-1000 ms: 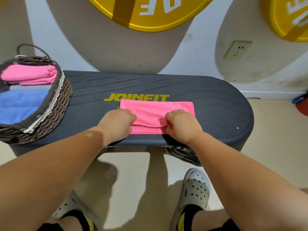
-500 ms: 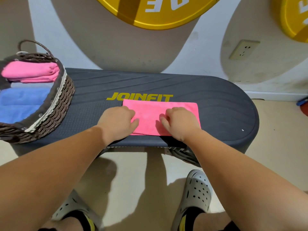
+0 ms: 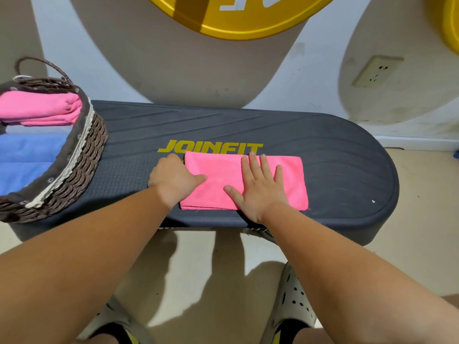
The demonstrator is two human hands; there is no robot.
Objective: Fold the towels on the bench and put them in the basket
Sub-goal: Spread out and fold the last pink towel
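View from your head, 12 o'clock toward the wall. The bench (image 3: 335,157), dark grey with yellow lettering, runs from 9 to 3 o'clock in front of you. The pink towel (image 3: 216,192) lies flat on it as a folded rectangle, its long side from 9 to 3 o'clock. It sits just below the lettering and close to the 6 o'clock edge of the bench.

Your right hand (image 3: 258,187) is released. The palm lies flat on the middle of the towel, fingers (image 3: 253,167) straight, slightly spread and pointing to 12 o'clock, thumb out toward 9 o'clock. It holds nothing and only presses the cloth down.

Your left hand (image 3: 173,180) is at the towel's 9 o'clock edge and grasps it. The thumb lies on top of the cloth, pointing to 3 o'clock, and the fingers are curled down at the edge. Their tips are hidden, so how far they reach under the cloth cannot be told.

The basket (image 3: 82,165), woven brown with a pale trim, stands on the 9 o'clock end of the bench, well apart from both hands. Inside it a folded pink towel (image 3: 42,108) lies at the 12 o'clock side and a blue towel (image 3: 27,155) below it.

A wall socket (image 3: 377,73) sits at 2 o'clock.
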